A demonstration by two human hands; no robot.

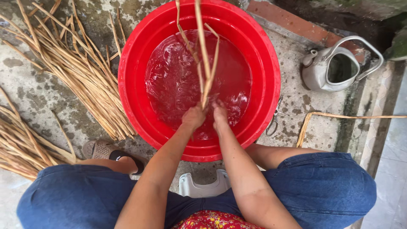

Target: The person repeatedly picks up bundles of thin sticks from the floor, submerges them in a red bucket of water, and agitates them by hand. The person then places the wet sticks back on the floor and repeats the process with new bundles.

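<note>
Bright red basin [140,55], tan dry stalks [80,68], grey metal kettle [326,68], blue denim trousers [326,186], red floral top [212,221]

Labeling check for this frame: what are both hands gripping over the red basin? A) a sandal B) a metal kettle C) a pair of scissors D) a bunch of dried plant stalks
D: the left hand and right hand clasp the lower end of a bunch of dried plant stalks rising out of the water-filled red basin; the kettle sits untouched on the concrete.
</note>
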